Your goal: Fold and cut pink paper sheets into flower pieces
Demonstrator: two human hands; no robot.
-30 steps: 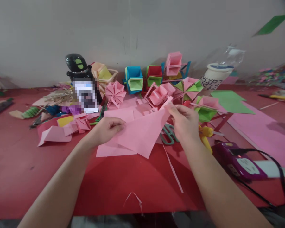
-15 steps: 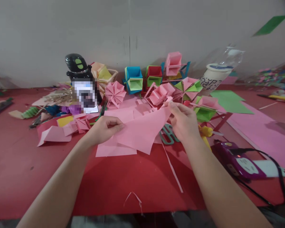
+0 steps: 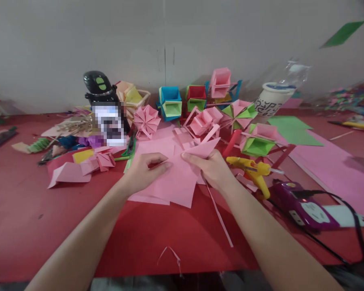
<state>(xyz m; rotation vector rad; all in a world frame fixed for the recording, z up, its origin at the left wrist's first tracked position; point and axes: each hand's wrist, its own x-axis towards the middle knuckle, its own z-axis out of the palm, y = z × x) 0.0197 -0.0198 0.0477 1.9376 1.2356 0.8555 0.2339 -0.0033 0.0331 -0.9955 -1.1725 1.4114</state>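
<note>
Between my hands is a sheet of pink paper (image 3: pixel 182 184), its right corner raised and folded over. My right hand (image 3: pixel 212 167) pinches the paper near that corner, thumb on top and the other fingers underneath. My left hand (image 3: pixel 147 171) grips the sheet's left edge between thumb and bent fingers. More pink paper (image 3: pixel 153 144) lies flat beneath and behind the sheet. A thin pink strip (image 3: pixel 220 216) runs toward the front, right of the sheet.
Folded paper lanterns and boxes stand along the back, including a blue box (image 3: pixel 170 99) and a pink pleated flower (image 3: pixel 147 121). A yellow glue gun (image 3: pixel 251 167) and a purple power strip (image 3: pixel 305 206) lie at right. A phone (image 3: pixel 111 125) leans on a black holder.
My right hand has moved left and down, bringing the sheet's right corner over into a fold. My left hand has shifted slightly right. The glue gun is more exposed.
</note>
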